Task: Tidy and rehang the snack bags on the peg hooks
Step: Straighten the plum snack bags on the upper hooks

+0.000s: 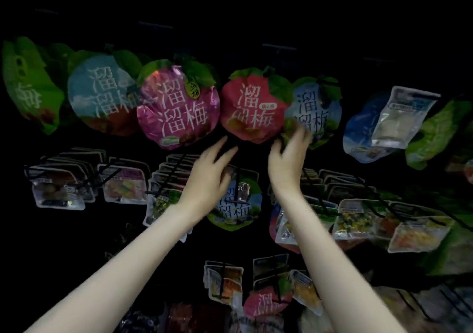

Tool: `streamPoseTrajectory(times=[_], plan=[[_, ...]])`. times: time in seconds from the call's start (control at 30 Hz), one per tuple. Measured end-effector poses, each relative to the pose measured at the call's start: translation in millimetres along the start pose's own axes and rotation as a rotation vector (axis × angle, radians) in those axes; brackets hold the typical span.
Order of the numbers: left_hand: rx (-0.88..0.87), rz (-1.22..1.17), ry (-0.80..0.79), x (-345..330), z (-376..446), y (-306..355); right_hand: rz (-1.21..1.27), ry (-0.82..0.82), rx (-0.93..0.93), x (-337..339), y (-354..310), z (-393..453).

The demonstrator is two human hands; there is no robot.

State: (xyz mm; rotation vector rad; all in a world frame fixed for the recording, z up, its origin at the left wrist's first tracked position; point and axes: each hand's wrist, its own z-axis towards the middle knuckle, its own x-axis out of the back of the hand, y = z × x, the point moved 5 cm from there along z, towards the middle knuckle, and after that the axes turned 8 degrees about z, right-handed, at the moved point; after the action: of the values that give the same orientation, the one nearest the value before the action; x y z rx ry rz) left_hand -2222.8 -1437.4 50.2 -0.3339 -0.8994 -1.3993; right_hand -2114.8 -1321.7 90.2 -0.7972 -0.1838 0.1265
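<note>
Bare forearms reach up from the bottom edge into a dim peg display. Left hand (208,179) is open, fingers straight and spread, tips just under the pink round bag (179,107) and the red round bag (252,108); behind its palm hangs a lower blue-and-green round bag (239,204), partly hidden. Right hand (289,158) lies at the lower edge of the pale blue round bag (316,107), fingers blurred, so grip cannot be told. Right of that hand, a clear pouch (401,117) overlaps a blue bag (358,133). Black peg hooks (314,192) with rows of small clear packets (122,186) crowd the level below both hands.
</note>
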Motion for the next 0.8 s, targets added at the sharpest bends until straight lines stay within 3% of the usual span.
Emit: streamPoseTrajectory(times=[0.1, 0.17, 0.37, 0.6, 0.8], plan=[[0.024, -0.053, -0.071, -25.8, -34.6, -13.4, -0.125, -0.367, -0.197, -21.5, 69.6, -54.7], [-0.009, -0.05, -0.113, -35.4, -48.6, -17.3, -0.183, -0.482, -0.267, -31.8, 98.6, -66.7], [-0.149, -0.057, -0.187, -30.4, -61.7, -10.9, -0.313, -0.535, -0.366, -64.9, 163.9, -54.7], [-0.153, -0.054, -0.189, -31.2, -73.1, -11.7, -0.099, -0.425, -0.318, -41.3, 125.2, -91.2], [-0.146, 0.004, -0.153, -23.6, -64.3, -6.9, -0.146, -0.565, -0.154, 3.7, 80.2, -109.4]])
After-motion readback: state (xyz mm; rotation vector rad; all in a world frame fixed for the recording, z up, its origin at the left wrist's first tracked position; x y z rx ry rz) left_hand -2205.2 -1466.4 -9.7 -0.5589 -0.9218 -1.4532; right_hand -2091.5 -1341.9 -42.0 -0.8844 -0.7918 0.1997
